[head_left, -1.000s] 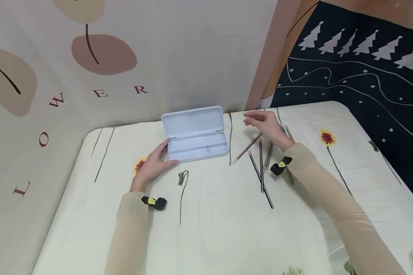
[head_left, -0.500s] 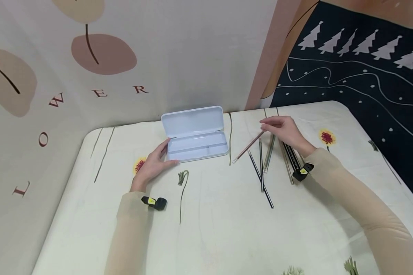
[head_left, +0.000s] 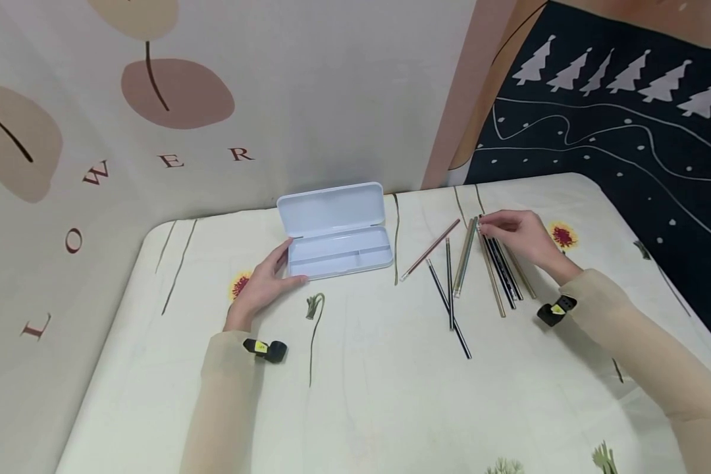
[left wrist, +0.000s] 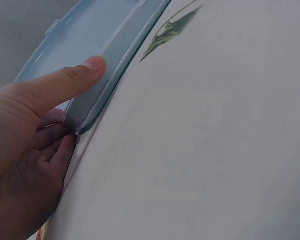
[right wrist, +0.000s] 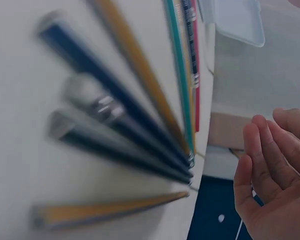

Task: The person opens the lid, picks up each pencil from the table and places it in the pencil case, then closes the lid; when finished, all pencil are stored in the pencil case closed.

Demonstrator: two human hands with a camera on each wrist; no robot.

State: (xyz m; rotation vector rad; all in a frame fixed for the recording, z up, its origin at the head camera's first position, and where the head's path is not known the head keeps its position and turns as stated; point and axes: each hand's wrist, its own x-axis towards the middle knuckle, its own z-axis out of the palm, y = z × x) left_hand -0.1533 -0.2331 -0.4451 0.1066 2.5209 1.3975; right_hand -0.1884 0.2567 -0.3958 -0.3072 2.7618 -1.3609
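- Left hand [head_left: 266,283] gripped the left end of an open, pale-blue rectangular plastic pencil case [head_left: 326,258], thumb on near wall; it sat at the far side of the white flower-print cloth [head_left: 379,395], lid [head_left: 332,209] up.
- Right hand [head_left: 524,236] was slack & empty w/ loosely bent fingers, nr the far ends of fanned dark slim pencils [head_left: 501,271] (contact: couldn't tell).
- Gold slim pencils [head_left: 492,276] flanked those L & R.
- Btwn case & these lay a slanted dark-red slim pencil [head_left: 431,249], a teal slim pencil [right wrist: 177,60] & 2 crossed black slim pencils [head_left: 449,276].
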